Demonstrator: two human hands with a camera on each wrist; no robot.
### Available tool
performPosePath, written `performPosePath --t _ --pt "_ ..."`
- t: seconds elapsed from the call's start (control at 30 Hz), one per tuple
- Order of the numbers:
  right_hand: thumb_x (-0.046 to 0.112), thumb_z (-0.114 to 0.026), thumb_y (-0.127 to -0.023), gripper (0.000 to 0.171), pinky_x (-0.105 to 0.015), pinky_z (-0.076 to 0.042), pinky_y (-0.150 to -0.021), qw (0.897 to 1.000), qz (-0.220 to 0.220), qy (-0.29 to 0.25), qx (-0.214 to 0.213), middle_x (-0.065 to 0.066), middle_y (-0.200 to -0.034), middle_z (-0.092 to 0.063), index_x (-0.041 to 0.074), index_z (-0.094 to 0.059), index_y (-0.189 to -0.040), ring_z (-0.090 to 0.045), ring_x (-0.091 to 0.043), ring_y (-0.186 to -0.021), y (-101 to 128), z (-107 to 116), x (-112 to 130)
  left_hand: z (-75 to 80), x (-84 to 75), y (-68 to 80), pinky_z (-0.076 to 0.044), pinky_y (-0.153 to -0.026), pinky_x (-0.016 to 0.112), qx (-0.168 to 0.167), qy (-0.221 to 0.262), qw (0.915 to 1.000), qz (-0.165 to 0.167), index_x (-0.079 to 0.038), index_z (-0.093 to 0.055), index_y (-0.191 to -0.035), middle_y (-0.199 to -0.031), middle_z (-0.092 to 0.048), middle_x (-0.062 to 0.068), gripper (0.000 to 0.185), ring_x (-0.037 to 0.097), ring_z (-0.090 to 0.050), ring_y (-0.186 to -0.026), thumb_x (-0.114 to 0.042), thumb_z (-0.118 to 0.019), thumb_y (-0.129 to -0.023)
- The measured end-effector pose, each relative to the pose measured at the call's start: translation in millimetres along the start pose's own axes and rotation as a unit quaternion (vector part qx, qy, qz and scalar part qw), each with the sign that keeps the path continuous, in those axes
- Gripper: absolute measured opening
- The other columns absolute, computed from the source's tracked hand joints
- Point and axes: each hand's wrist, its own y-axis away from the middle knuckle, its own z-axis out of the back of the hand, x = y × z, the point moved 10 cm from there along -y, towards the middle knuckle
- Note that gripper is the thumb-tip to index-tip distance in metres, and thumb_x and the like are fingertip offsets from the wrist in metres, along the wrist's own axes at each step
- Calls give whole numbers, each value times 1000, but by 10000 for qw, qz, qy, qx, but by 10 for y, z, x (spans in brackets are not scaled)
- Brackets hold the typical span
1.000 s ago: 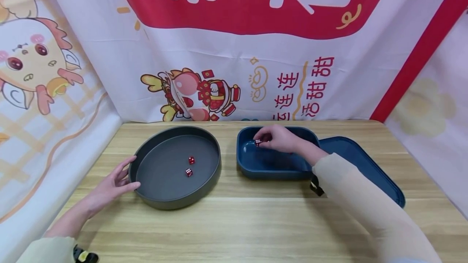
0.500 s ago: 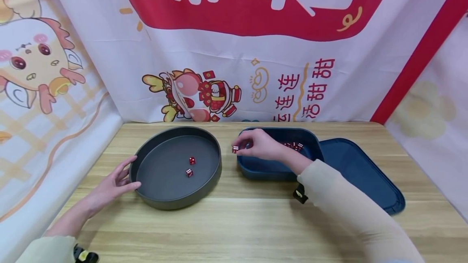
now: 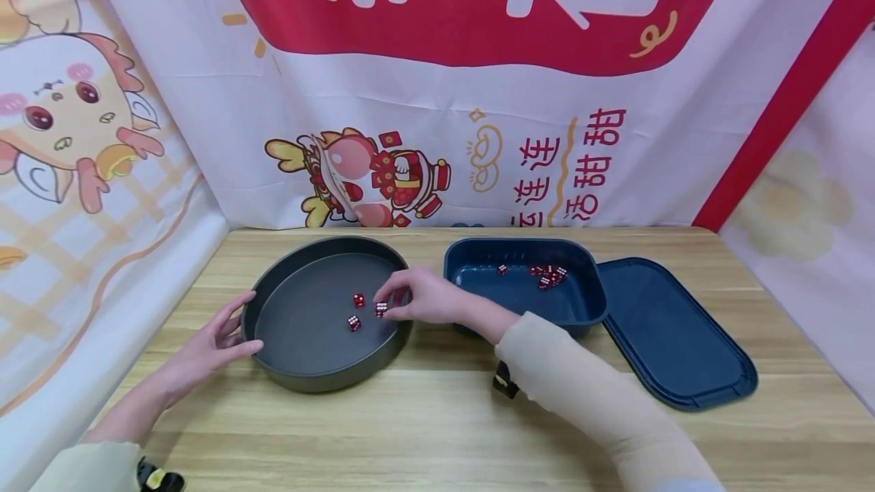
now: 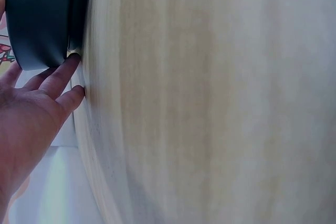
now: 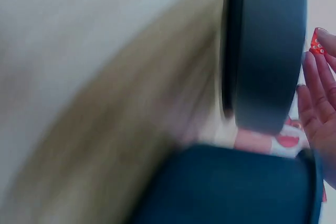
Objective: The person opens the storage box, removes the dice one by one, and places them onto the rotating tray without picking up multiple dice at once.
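My right hand [image 3: 427, 296] pinches a red die [image 3: 380, 310] with white pips between thumb and fingertips, over the right side of a round dark grey pan [image 3: 301, 317]. In the right wrist view the same die [image 5: 317, 41] shows at the fingertips. Two other red dice lie on the pan's floor, a rear die [image 3: 358, 300] and a front die [image 3: 353, 323]. My left hand [image 3: 205, 351] rests against the pan's left wall, fingers and thumb spread. In the left wrist view its fingertips [image 4: 72, 60] meet the outer wall low by the table.
Right of the pan stands a blue rectangular container [image 3: 472, 302] with a heap of red dice [image 3: 550, 275] and one separate die [image 3: 502, 269] inside. Its blue lid [image 3: 683, 340] lies flat to the right. A printed cloth [image 3: 437, 97] hangs behind the wooden table [image 3: 424, 431].
My right hand has lifted a die out of the blue container and carried it left over the pan. The left hand and the two dice in the pan have stayed in place.
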Motion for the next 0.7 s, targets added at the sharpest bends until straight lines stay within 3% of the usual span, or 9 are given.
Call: performPosePath --t 0.4,0.7 --pt "15 -75 -87 25 -13 -47 -76 9990 78 201 400 9 -94 -66 10 -73 -111 -59 -2 -82 -419 -459 192 -12 5 10 -33 -101 52 -53 -35 10000 76 -17 -5 -157 -152 -12 37 86 57 -21 -134 -20 -65 -95" --pt "17 -77 -86 20 -14 -45 -71 9965 -223 597 536 11 -88 -66 17 -75 -105 -57 -3 -77 -607 -617 119 1 -20 14 -36 -101 49 -61 -21 10000 48 -15 -5 -157 -151 -14 38 86 57 -22 -133 -17 -65 -95"
